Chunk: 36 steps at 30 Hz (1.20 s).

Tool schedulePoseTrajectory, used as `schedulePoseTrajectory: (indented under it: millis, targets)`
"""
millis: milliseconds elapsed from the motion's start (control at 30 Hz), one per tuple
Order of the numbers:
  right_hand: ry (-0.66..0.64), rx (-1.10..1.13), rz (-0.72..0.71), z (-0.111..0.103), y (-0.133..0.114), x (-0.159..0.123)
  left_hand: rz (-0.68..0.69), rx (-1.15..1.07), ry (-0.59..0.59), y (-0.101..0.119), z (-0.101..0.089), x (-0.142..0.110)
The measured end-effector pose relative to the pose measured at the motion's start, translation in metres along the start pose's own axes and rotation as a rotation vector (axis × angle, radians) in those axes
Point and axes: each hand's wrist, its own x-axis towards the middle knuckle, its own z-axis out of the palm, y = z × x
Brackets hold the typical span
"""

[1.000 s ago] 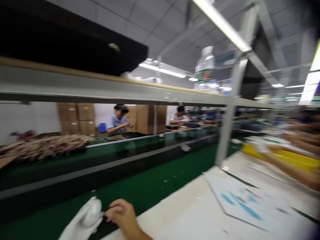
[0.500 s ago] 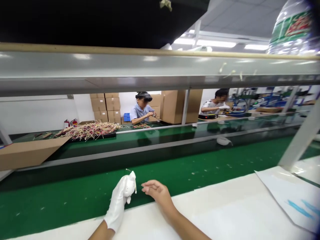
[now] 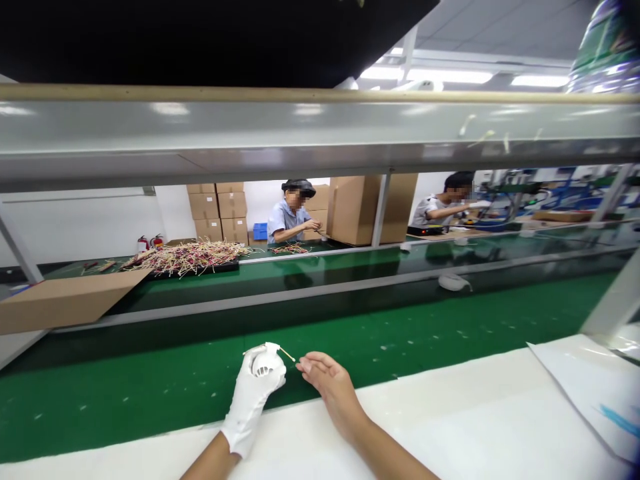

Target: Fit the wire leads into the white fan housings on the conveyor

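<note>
My left hand (image 3: 251,393), in a white glove, is closed around a white rounded plastic housing (image 3: 269,364) with slots in its face. A thin cream wire (image 3: 286,354) sticks out from the top of the housing toward the right, with a small tip at its end. My right hand (image 3: 327,383) is bare, its fingers stretched out and slightly bent. Its fingertips are just beside the wire's end, and I see nothing held in them. Both hands are over the near edge of the green conveyor belt (image 3: 165,393).
A white worktop (image 3: 450,413) runs along the front, with a sheet (image 3: 585,387) at right. Another white part (image 3: 454,283) lies on the belt's far side. Beyond are a wire heap (image 3: 195,257), a cardboard flap (image 3: 65,300) and two people. A metal shelf beam (image 3: 300,130) crosses above.
My left hand has turned the housing so its slotted face shows, and the wire now points right instead of hanging down. My right hand remains close beside it. The view has shifted slightly.
</note>
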Motion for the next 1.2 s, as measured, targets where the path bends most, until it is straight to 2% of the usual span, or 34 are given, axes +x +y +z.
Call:
schedulePoseTrajectory:
  millis: [433,733,867,1000,1200]
  targets:
    - [-0.072,0.117,0.037,0.009,0.002,-0.008,0.045,0.043,-0.086,-0.006,-0.001,0.003]
    - [-0.177,0.134,0.099,0.008,-0.005,-0.013,0.003,0.141,-0.123,-0.007,-0.008,0.0]
    - [-0.16,0.146,0.077,0.009,-0.006,-0.012,-0.035,0.141,-0.16,-0.005,-0.005,-0.006]
    - [-0.142,0.107,0.042,0.009,-0.004,-0.011,-0.089,0.103,-0.216,0.0,-0.003,-0.024]
    - [-0.047,0.092,-0.048,0.009,0.002,-0.008,-0.166,0.043,-0.249,0.004,0.005,-0.04]
